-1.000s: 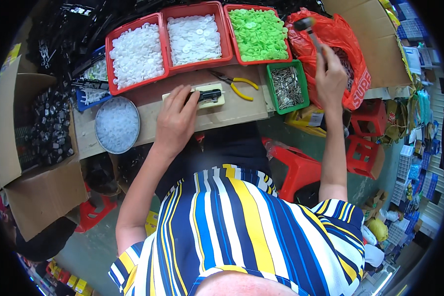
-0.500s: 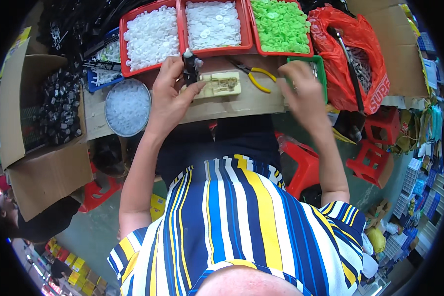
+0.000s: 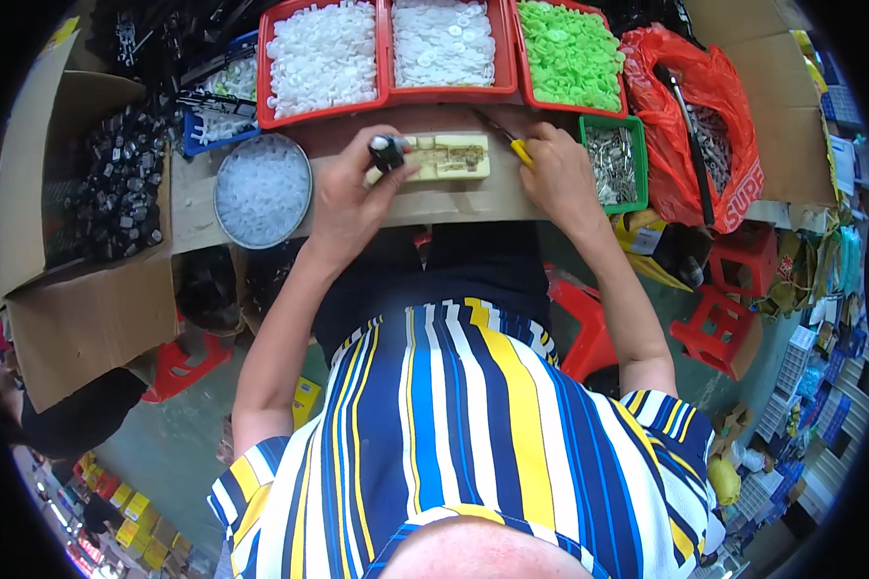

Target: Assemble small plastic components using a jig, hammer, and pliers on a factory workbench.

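Note:
My left hand [image 3: 355,201] is closed on a small black plastic part [image 3: 386,151] with a pale tip, held above the left end of a cream-coloured block [image 3: 459,157]. That block has a brown-stained recess and lies flat on the table. My right hand [image 3: 556,178] is closed round the yellow handles of a pair of pliers [image 3: 521,151], whose dark jaws point up and to the left. Most of the handles are hidden by the fingers. Just right of this hand stands a green tray [image 3: 639,162] of small metal pieces.
Red trays of white pieces [image 3: 321,58] and green pieces [image 3: 570,56] line the back. A round tin [image 3: 224,224] of translucent pieces stands left, near a cardboard box [image 3: 87,333] of black parts. A red plastic bag [image 3: 647,116] lies right, with a dark rod across it.
My right hand has moved left from the green tray and taken hold of the pliers. My left hand has tilted the black part and lowered it slightly. The whole view has shifted a little.

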### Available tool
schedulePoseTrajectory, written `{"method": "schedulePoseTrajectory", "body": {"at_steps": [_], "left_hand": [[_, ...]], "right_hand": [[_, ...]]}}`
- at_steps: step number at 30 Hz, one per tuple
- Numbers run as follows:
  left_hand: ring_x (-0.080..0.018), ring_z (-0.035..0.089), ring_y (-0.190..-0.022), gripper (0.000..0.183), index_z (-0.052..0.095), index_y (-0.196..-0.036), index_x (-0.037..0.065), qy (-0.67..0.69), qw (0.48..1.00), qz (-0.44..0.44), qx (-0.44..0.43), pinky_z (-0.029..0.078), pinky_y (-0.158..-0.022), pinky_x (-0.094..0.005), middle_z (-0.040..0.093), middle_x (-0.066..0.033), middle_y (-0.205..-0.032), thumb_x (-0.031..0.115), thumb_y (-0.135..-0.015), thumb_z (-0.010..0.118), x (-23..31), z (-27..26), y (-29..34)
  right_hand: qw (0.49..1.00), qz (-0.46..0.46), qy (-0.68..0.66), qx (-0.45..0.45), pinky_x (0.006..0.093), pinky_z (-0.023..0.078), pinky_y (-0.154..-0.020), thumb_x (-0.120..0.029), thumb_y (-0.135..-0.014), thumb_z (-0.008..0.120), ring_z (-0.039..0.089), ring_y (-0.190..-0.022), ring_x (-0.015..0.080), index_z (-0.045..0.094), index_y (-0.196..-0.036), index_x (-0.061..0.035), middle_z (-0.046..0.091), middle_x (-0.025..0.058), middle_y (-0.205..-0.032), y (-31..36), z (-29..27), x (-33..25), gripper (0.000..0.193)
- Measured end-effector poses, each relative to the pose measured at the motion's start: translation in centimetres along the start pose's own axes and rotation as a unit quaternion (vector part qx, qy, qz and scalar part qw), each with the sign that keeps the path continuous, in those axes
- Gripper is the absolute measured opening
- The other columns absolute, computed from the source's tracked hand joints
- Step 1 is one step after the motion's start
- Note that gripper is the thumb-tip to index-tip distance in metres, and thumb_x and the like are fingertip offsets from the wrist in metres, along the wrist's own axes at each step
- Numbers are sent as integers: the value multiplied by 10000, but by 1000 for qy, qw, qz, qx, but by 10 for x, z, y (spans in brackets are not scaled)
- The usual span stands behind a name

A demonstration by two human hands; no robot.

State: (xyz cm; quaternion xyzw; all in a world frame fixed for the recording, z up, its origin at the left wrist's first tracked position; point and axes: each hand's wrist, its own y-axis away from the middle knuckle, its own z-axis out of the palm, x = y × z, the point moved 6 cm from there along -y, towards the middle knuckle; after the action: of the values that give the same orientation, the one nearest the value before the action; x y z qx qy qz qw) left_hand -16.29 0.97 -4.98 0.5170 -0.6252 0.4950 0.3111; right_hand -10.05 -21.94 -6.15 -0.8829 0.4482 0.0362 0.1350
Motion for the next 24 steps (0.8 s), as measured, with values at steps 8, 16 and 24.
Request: {"method": "schedulePoseTrajectory", "body": {"at_steps": [8, 16, 24], "left_hand": [[-75, 586, -725, 257, 570, -1094, 10, 200, 965, -172, 10, 503, -674, -250, 602, -16, -817, 68, -884, 705, 9, 8, 8], [-26, 500, -638, 391, 590, -1200, 27, 253, 949, -188, -8, 385, -574, -175, 575, 51, -795, 134, -866, 762, 21, 43, -8], [-69, 577, -549, 135, 673, -967, 15, 312, 927, -209, -5, 409, -491, -190, 634, -18, -679, 117, -898, 726, 23, 52, -7]], "right_hand": [[971, 118, -203, -39, 411, 504, -741, -23, -765, 568, 632, -864, 295, 654, -723, 40, 659, 124, -783, 0, -6, 12, 115], [801, 100, -590, 4, 352, 381, -1047, 39, -716, 470, 535, -1231, 225, 663, -713, 9, 596, 151, -1288, 5, -31, -33, 195], [823, -18, -563, -72, 337, 438, -969, 49, -767, 513, 589, -1029, 194, 630, -997, 60, 514, 108, -1231, 0, -26, -66, 258]]}}
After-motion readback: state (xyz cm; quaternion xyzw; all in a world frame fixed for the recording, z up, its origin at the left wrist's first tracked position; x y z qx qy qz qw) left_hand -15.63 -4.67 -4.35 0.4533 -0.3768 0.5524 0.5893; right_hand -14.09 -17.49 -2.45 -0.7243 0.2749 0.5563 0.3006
